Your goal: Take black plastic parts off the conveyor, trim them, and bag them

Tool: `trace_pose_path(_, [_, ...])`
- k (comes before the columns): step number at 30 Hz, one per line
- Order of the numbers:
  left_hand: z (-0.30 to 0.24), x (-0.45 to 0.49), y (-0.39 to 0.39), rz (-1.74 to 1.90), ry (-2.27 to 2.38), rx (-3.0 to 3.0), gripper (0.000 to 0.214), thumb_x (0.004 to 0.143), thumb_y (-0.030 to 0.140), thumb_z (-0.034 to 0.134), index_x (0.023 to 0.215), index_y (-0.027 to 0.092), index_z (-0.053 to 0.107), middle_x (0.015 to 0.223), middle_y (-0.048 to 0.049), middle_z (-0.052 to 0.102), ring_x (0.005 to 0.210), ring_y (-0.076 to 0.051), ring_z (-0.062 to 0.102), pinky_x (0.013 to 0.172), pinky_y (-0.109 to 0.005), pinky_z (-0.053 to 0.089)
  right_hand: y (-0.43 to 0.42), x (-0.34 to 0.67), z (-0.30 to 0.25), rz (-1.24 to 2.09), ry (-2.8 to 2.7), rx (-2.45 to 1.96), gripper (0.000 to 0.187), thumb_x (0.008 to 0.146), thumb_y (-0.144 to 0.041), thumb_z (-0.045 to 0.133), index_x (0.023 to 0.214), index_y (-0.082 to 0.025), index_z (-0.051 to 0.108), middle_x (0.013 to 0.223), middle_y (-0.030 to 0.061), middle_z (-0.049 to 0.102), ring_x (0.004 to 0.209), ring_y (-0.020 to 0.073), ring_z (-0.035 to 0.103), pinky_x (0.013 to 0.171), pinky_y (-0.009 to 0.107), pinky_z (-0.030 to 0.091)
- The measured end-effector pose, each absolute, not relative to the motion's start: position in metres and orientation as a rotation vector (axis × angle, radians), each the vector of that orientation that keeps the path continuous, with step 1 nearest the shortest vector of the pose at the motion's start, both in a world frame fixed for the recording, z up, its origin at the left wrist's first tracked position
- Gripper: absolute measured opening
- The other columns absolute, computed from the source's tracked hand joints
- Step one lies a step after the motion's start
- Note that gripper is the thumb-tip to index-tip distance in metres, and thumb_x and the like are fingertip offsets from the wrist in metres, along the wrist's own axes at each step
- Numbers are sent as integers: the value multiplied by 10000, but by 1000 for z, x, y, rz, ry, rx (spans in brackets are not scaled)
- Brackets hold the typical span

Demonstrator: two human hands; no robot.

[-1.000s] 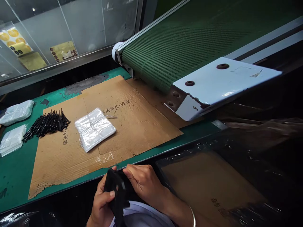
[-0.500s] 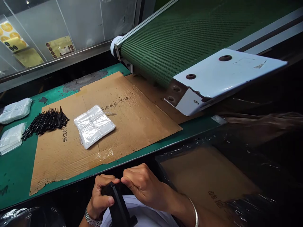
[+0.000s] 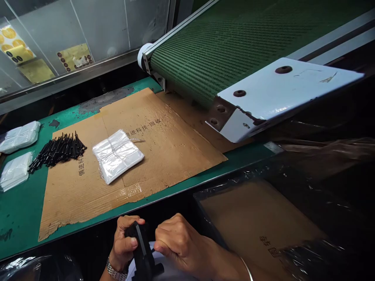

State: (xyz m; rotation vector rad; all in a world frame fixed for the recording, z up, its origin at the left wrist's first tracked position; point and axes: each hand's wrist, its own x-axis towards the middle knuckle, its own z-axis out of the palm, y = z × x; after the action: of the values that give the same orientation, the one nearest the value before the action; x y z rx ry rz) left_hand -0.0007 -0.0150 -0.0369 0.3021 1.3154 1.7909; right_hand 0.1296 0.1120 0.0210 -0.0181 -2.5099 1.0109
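Black part [image 3: 143, 253] — fingers of the left hand [image 3: 124, 242] wrapped round it, right hand [image 3: 177, 245] curled closed just beside.

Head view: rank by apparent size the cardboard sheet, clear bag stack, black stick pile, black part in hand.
1. cardboard sheet
2. clear bag stack, black stick pile: about alike, unranked
3. black part: smallest showing, but partly covered, nearest camera

Cardboard sheet [image 3: 164, 156]: black print 进科技-回收, running off the far right corner of the clear bag stack [image 3: 117, 155]. The stack partly covers the first character. The same print stands left of the stack, turned sideways; I read 俱进, and the rest is unclear. Film-covered carton [image 3: 258, 218], well right of the stack: print illegible.
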Motion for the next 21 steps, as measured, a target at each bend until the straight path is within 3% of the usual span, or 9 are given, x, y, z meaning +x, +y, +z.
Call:
trace_pose_path(5, [-44,-4,-18,1799,1340,307,304,467,318,771,752,220,733,614,-25,625,578,-181,515,587,-312,412,103,140,15,958,-2567,55,614,966,-417,60,552,-179,447,452,-24,441,420,91,371,474,258,272])
trace_pose_path(10, [-31,-14,-9,1725,1411,494,280,472,199,784,749,220,750,689,-39,675,715,-229,554,711,-316,414,112,139,14,1347,-2385,-335,596,957,-457,89,633,-166,496,504,-32,425,445,81,371,466,227,287])
trace_pose_path(14, [-5,-21,1,1483,1488,860,335,535,75,748,856,174,749,665,-65,655,642,-198,533,636,-280,394,122,132,14,1685,-2430,-420,485,929,-500,254,851,-135,564,539,-51,418,467,77,343,450,214,257])
trace_pose_path(17, [11,-26,4,1333,1525,1012,362,569,54,740,908,179,735,698,-73,653,654,-182,540,637,-262,394,124,127,7,1921,-2323,-365,503,873,-582,330,749,-138,531,528,-72,326,474,68,262,427,208,207])
trace_pose_path(21, [9,-32,3,1682,1504,712,501,553,182,799,1037,212,677,859,-64,670,782,-188,567,758,-270,427,124,125,-4,2261,-1948,-448,511,798,-674,382,636,-191,361,518,-92,225,436,50,209,378,189,168])
